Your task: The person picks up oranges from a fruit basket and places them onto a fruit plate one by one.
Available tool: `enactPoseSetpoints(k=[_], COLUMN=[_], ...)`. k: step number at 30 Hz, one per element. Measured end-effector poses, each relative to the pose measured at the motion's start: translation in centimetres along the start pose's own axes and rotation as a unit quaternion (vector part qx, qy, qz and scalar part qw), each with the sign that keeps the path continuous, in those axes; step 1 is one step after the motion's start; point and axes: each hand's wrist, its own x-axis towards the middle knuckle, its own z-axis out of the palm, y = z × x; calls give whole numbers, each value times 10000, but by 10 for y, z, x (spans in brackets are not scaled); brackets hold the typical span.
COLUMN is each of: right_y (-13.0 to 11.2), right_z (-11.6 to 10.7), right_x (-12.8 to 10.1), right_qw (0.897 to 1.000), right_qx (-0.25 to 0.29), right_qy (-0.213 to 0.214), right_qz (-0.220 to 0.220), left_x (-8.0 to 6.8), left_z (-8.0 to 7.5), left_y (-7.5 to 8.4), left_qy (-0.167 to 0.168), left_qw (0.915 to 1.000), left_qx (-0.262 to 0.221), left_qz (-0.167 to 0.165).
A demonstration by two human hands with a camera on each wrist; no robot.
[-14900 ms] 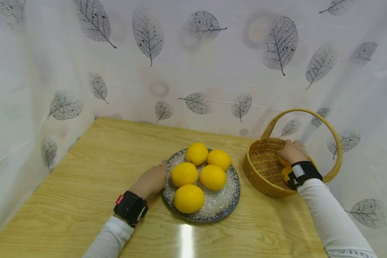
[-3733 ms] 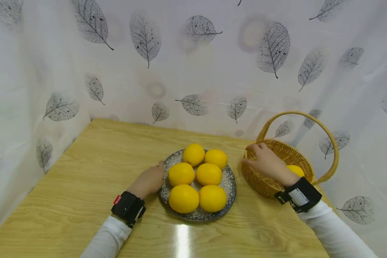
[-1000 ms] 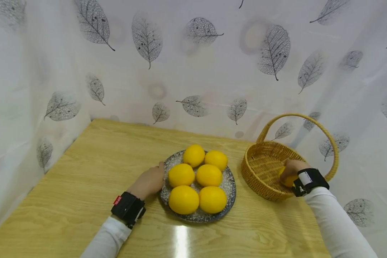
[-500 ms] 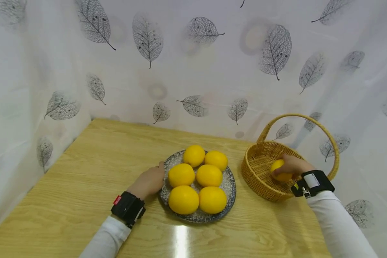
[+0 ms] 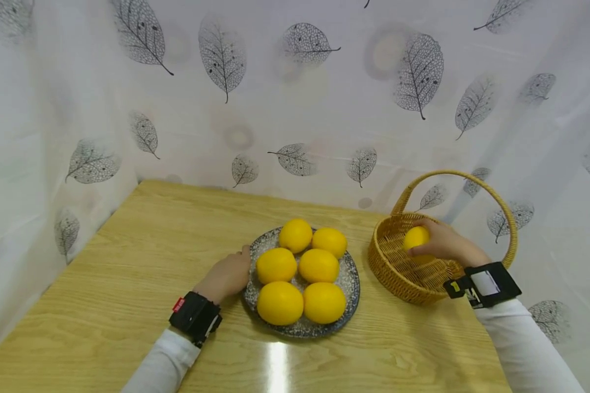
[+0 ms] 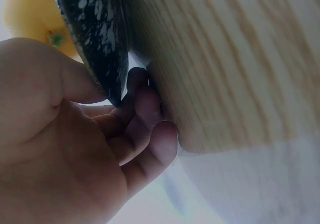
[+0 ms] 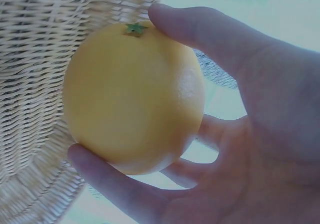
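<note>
My right hand holds a yellow lemon just above the wicker basket at the right of the table. In the right wrist view the lemon sits between thumb and fingers, with the basket weave behind it. My left hand grips the left rim of a dark speckled plate that carries several lemons. The left wrist view shows the thumb over the plate rim and the fingers curled under it against the wooden table.
The wooden table is enclosed at the back and both sides by a white cloth printed with grey leaves. The basket's arched handle rises over my right hand. A bright glare lies on the wood before the plate.
My right hand has lifted the lemon from the basket's bottom up and to the left, over the last second. The left hand and the plate have stayed put.
</note>
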Motion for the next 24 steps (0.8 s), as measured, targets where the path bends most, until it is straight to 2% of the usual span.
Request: enactPoseSetpoints(k=[7, 14, 24], right_y=[-21, -37, -62], right_z=[-1, 2, 7], right_x=[-11, -17, -29], right_qw=[9999, 9988, 9973], right_qx=[29, -134, -91], right_qy=[153, 424, 652], right_qz=[59, -206, -321], left_x=[-1, 0, 0], left_z=[0, 0, -1], left_y=[1, 0, 2], left_qy=[-63, -87, -81], left_qw=[10000, 9999, 9999], left_qx=[-26, -40, -79], left_qz=[-53, -89, -57])
